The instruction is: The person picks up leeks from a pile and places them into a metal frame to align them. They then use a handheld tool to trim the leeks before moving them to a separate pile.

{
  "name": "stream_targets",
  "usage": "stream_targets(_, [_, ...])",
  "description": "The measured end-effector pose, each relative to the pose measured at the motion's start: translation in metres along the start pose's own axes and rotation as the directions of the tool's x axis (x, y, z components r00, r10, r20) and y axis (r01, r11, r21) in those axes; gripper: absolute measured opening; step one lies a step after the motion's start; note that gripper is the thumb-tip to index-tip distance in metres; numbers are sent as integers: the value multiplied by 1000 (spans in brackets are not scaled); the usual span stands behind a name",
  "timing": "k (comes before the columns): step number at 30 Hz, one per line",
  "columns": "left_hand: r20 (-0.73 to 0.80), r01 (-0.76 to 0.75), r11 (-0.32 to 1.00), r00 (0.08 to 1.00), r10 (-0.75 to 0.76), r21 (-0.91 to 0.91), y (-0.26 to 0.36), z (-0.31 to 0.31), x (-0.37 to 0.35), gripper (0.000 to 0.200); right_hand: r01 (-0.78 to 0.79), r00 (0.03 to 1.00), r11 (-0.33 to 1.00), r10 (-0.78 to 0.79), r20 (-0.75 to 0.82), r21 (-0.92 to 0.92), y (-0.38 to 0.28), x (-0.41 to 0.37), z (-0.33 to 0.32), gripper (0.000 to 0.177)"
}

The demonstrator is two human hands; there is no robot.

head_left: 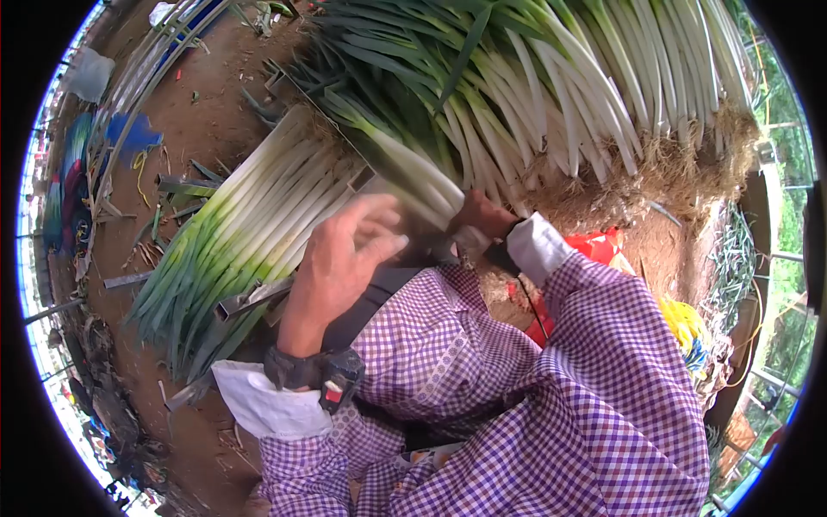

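Your loose purple-and-white checked cloth sleeves [620, 370], plain white fabric cuffs [267, 401], a wide black band [289, 369] round your left wrist [301, 341], a small black box [343, 379] marked red and white, a dark strap [502, 255] at your right wrist [498, 227].

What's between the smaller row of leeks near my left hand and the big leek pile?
In the head view, a metal bar and the leek stalk held in your right hand lie between the smaller row and the big pile.
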State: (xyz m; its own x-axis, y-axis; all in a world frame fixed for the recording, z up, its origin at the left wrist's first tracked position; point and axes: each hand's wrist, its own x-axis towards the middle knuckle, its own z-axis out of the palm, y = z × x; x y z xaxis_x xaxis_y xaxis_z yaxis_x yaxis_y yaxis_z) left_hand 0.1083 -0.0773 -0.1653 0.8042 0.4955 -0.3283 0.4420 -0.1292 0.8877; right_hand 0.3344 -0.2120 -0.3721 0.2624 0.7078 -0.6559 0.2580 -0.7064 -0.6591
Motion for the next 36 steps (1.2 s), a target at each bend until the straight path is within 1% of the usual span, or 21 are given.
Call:
stream_targets(3, [-58,-57,995,997,53,-77,1,-3,3,45,-8,991,991,-10,131,135,8,-10,-41,68])
stream_targets(5, [-148,-69,953,989,26,-294,1,1,8,40,-25,977,975,-24,214,222,19,-17,-76,66])
stream_targets(8, [-227,-107,731,972,-66,-674,16,17,13,41,-76,961,939,-20,275,334,7,-46,-100,57])
stream_targets(9, [-228,-52,658,956,-184,-751,24,36,12,44,-98,967,931,6,253,353,-23,-80,-101,50])
stream_targets(10, [-213,-5,572,931,-296,-820,28,60,14,47,-119,973,920,32,229,373,-44,-106,-104,43])
stream_targets(11, [-180,37,474,897,-403,-880,30,84,17,50,-23,968,924,-74,240,380,-49,-121,-108,40])
stream_targets(12, [-106,106,416,884,-455,-903,24,109,19,56,72,952,919,-179,249,389,-52,-134,-111,38])
stream_targets(14, [-28,171,315,841,-541,-934,-4,165,29,65,59,936,911,-193,295,408,-47,-148,-114,33])
stream_targets(16, [132,326,163,718,-683,-931,-2,193,30,67,-151,932,896,-13,363,419,-34,-152,-113,28])
stream_targets(17, [185,295,87,776,-603,-952,-6,201,29,64,125,915,954,-217,339,271,-24,-155,-114,30])
stream_targets(19, [266,257,-80,869,-416,-963,-7,210,25,58,629,727,776,-562,395,-53,-14,-169,-115,35])
stream_targets(20, [265,252,-85,890,-370,-964,-10,213,22,57,379,832,919,-389,395,106,-8,-175,-113,32])
stream_targets(21, [263,248,-87,909,-324,-965,-6,209,22,57,98,903,957,-200,380,271,-12,-185,-109,30])
stream_targets(23, [249,241,-62,928,-277,-969,0,206,30,59,57,951,997,-67,302,41,-13,-197,-104,31])
stream_targets(24, [240,239,-35,929,-283,-970,-1,209,34,62,758,639,623,-653,406,-191,-8,-198,-111,31])
stream_targets(26, [212,250,119,941,-265,-961,-63,226,61,62,618,745,786,-576,336,-24,4,-194,-108,29])
stream_targets(28, [238,263,46,922,-305,-964,-58,228,59,65,245,923,967,-212,320,-65,-20,-202,-102,36])
stream_targets(29, [250,267,9,912,-324,-964,-55,229,58,67,42,956,996,-17,293,-79,-32,-207,-99,43])
stream_targets(31, [320,303,-111,926,-203,-947,-34,220,45,68,-185,954,980,197,227,-70,-47,-210,-98,56])
stream_targets(32, [202,193,-61,954,-220,-979,-44,229,51,70,-150,938,986,166,304,-75,-53,-218,-103,70])
stream_targets(36, [87,83,-58,994,-69,-995,-53,228,54,70,135,986,980,-118,120,-146,-23,-188,-82,71])
